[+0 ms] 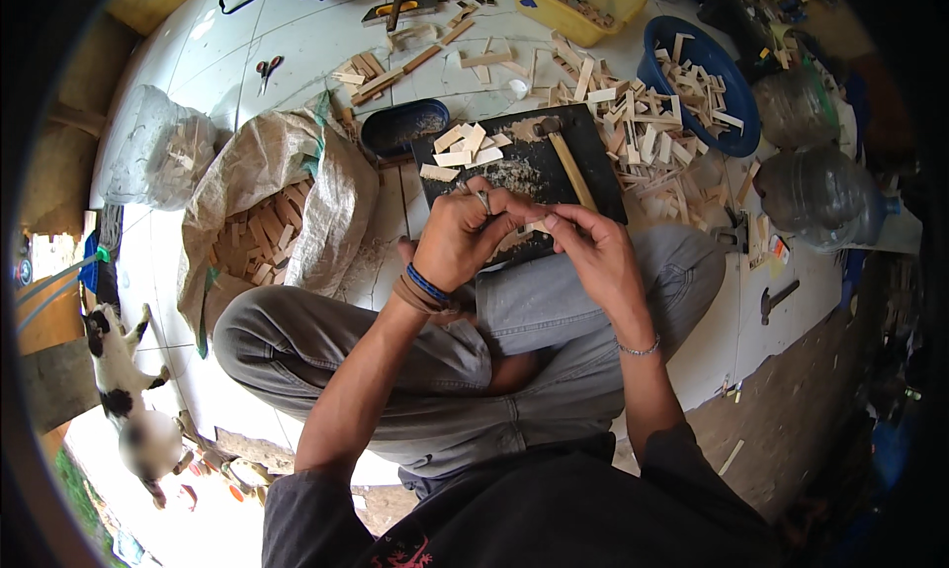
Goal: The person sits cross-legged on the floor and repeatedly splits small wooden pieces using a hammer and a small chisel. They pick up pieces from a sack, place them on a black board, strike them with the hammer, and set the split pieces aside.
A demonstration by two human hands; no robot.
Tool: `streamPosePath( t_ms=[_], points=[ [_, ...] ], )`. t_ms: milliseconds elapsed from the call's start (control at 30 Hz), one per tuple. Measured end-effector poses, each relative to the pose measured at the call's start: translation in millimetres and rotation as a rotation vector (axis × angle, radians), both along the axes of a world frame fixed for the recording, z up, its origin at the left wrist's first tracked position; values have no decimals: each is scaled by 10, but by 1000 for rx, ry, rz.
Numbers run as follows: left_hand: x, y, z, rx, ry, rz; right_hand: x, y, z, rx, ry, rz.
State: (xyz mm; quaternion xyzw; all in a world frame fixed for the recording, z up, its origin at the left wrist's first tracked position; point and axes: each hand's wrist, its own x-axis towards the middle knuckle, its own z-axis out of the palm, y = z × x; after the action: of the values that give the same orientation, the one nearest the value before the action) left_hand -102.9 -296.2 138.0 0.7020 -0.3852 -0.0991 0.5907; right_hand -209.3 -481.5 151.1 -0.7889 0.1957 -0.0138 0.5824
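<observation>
The bare left hand (457,234) and bare right hand (595,252) met at the fingertips, both pinching a small pale wooden piece (537,226) before the near part of the black rectangular board (601,168). Good practice called for light thumb pressure, fingers at opposite ends, and work kept clear of the dark-headed, wooden-handled hammer (570,168) on the board.

Near the flat, rectangular black board (597,159), the small wooden piece (537,226) is pale tan. Beyond the board, the rectangular plastic tub (565,22) is yellow; rightward, the round plastic basin (746,105) blue; far left, the furry cat (117,368) white with black patches.
</observation>
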Motion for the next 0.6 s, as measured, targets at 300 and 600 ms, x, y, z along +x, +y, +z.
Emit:
streamPosePath(
  t_ms=[300, 600],
  points=[
    [-70, 47, -31, 38, -168, 31, -25, 21, 54, 52, 27, 27],
    [-146, 25, -61, 28, -17, 93, -84, -230, -33, -706, -238, -88]
  ],
)
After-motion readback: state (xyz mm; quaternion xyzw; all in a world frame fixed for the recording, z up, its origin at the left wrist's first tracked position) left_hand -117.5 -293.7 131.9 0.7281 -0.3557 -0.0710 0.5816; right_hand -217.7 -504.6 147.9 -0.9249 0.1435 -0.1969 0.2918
